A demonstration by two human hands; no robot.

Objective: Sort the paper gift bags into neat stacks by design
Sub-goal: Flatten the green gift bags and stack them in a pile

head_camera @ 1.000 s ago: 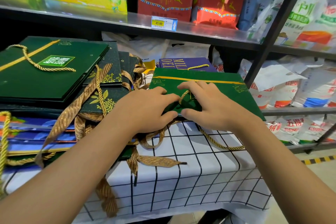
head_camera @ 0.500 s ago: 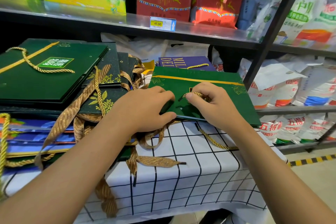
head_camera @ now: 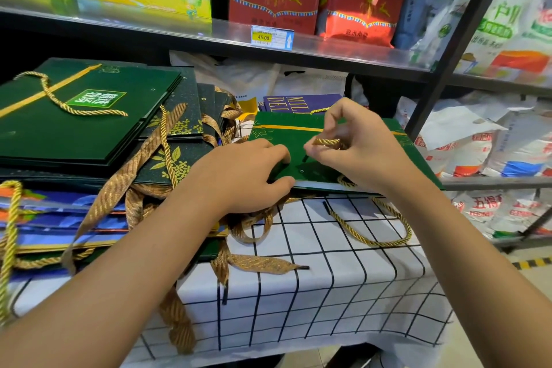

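Up goes the right hand point(head_camera: 361, 146): a second ago it lay flat on the green bag point(head_camera: 286, 140), and now its fingers are curled and pinch the gold rope handle point(head_camera: 327, 141), lifted off the paper. The left hand point(head_camera: 242, 176) has stayed put, thumb and fingers gripping the bag's near edge to keep it down.

This green bag lies flat on the checked cloth point(head_camera: 328, 278), on top of a purple bag point(head_camera: 301, 101). I think the step is tidying the rope so the bag can lie flat. Next, the rope likely needs tucking in, and then the bag can go on the green pile point(head_camera: 74, 128) at the left, which has the same gold stripe.

Brown ribbon handles point(head_camera: 134, 182) lie tangled between the two spots and could snag. Room overhead is tight, with a shelf point(head_camera: 179, 30) above. On the right a black post point(head_camera: 448, 69) stands close to the bag's far corner.
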